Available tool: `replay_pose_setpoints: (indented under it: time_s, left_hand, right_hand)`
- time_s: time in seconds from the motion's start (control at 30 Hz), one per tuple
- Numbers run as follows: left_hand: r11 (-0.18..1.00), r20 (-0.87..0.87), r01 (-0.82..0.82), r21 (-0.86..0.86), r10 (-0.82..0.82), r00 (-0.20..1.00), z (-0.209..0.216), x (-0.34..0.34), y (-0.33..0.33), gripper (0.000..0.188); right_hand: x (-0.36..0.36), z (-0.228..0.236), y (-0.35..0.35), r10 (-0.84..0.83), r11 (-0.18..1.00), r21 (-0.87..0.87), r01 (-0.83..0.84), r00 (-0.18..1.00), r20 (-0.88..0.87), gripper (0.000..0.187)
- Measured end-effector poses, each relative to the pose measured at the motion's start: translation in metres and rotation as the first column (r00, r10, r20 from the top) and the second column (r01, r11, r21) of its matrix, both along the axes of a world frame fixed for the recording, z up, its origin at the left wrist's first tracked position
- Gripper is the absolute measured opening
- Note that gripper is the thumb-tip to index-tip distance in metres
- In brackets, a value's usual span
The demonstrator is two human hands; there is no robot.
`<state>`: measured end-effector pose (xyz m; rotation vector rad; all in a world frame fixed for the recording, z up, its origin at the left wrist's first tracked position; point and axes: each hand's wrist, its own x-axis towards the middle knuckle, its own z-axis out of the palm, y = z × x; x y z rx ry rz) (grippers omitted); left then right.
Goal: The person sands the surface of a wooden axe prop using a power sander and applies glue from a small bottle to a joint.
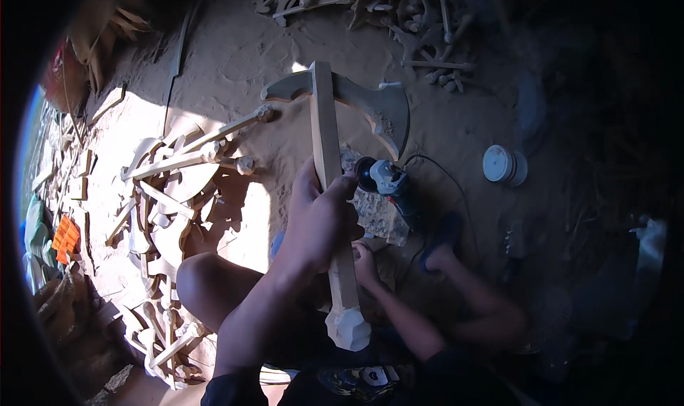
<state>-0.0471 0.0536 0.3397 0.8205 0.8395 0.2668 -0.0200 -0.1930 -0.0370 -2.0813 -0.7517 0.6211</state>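
Observation:
My left hand (317,224) is closed around the handle of a wooden axe (325,135). The axe is raised with its head away from me; a curved blade points right and a narrower back piece points left. A faceted knob (348,329) ends the handle near my lap. Beside the lower handle, my right hand (365,265) is lower down with its fingers curled; whatever they hold is hidden. An angle grinder (392,185) with a dark disc lies just right of the handle, against a rough stone block (380,217).
Several wooden axes and handles (174,174) are heaped at the left in sunlight. More wooden pieces (427,39) lie at the far side. A white lidded tub (502,165) stands at the right. The grinder's cord (459,189) curves over the sandy ground. An orange block (65,238) is far left.

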Motion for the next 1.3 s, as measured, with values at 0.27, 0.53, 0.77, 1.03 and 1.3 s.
replay_pose_setpoints:
  time_s: [0.27,0.53,0.77,1.03,1.3]
  left_hand:
    - [1.000,0.042,0.019,0.017,-0.020,0.999,-0.009,0.002,0.000,0.021]
    - [0.999,0.043,0.036,0.009,-0.036,0.998,-0.004,0.007,-0.006,0.018]
    - [0.999,0.046,0.044,-0.004,-0.044,0.998,-0.003,0.003,-0.005,0.018]
    - [0.999,0.048,0.045,-0.012,-0.044,0.998,-0.005,0.003,-0.004,0.019]
    - [0.999,0.042,0.045,0.006,-0.046,0.998,-0.008,0.004,-0.002,0.020]
  right_hand:
    - [0.094,0.256,0.044,-0.119,0.908,0.397,0.134,0.991,-0.063,0.040]
    - [0.177,0.346,0.101,0.092,0.968,0.110,-0.226,0.725,0.682,0.035]
    - [0.184,0.345,0.120,0.119,0.955,0.080,-0.286,0.614,0.780,0.037]
    - [0.181,0.348,0.125,0.144,0.957,0.026,-0.289,0.552,0.821,0.041]
    - [0.181,0.342,0.122,0.115,0.965,0.060,-0.257,0.615,0.780,0.035]
